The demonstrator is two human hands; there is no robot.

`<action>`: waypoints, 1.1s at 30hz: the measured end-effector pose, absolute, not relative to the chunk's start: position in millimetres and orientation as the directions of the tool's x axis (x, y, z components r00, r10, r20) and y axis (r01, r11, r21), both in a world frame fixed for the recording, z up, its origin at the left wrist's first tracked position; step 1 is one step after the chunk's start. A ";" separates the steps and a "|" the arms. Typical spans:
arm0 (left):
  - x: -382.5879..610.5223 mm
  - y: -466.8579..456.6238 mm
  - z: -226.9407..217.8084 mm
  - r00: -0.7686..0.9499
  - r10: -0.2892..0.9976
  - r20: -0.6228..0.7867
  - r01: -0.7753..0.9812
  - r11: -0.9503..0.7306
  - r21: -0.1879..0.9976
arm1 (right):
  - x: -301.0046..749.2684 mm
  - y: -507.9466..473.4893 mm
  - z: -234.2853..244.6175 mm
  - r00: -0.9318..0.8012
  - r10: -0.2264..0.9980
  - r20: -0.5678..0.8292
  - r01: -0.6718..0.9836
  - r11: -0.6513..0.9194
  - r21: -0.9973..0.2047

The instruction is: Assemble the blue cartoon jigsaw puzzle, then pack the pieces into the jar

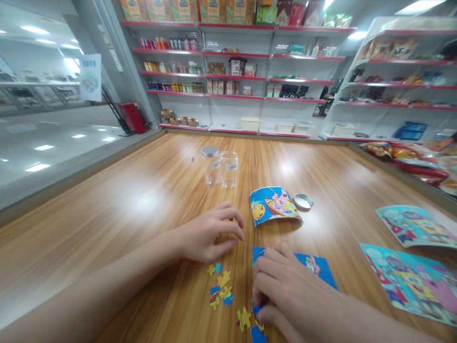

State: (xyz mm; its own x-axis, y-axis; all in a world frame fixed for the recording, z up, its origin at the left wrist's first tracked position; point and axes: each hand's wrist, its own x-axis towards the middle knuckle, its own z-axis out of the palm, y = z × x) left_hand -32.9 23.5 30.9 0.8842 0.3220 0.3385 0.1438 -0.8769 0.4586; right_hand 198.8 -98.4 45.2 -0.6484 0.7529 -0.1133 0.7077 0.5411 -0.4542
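My left hand (212, 233) hovers over the table with its fingers curved and apart, holding nothing that I can see. A small yellow bit shows beneath its palm. Just below it lie loose jigsaw puzzle pieces (223, 279) in yellow and blue. My right hand (282, 281) covers the left side of a partly assembled blue puzzle (323, 270), where a pink cartoon figure shows. Its thumb and fingertips close around a blue puzzle piece (256, 309), partly hidden. Several more pieces (244, 318) lie beside that thumb.
Past the hands lie a curled cartoon picture card (274, 206) and a silver lid (303, 202). Two clear jars stand farther back, one lidded (210, 166), one uncapped (229, 170). Two more picture cards (414, 281) rest at right. Stocked shelves (235, 52) rise behind the wooden table (143, 190).
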 end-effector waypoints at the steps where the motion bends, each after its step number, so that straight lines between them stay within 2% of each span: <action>1: -28.2 17.5 30.2 0.898 0.285 0.335 0.136 -0.904 0.405 | 199.6 -98.7 44.0 -0.657 0.745 -0.112 0.695 0.542 -0.473; 4: -18.4 4.1 25.6 0.927 0.196 0.319 0.094 -0.946 0.310 | 205.1 -96.7 42.5 -0.655 0.752 -0.071 0.670 0.535 -0.515; 8: -15.3 0.5 18.5 0.936 0.152 0.318 0.045 -0.946 0.321 | 217.5 -88.9 49.7 -0.608 0.793 0.040 0.686 0.550 -0.475; 11: -16.9 3.9 16.0 0.942 0.149 0.302 0.040 -0.940 0.339 | 221.7 -85.9 54.0 -0.572 0.817 0.072 0.727 0.546 -0.417; 19: -17.0 4.7 17.6 0.941 0.152 0.302 0.038 -0.935 0.352 | 205.7 -96.9 32.8 -0.568 0.823 0.018 0.743 0.522 -0.418; 27: -18.1 5.5 19.2 0.958 0.137 0.253 0.051 -0.946 0.321 | 205.0 -95.1 34.4 -0.547 0.833 -0.083 0.760 0.453 -0.466; 33: -14.6 -12.7 27.6 0.952 0.201 0.232 0.131 -0.950 0.284 | 206.5 -96.1 32.1 -0.569 0.822 -0.028 0.751 0.505 -0.425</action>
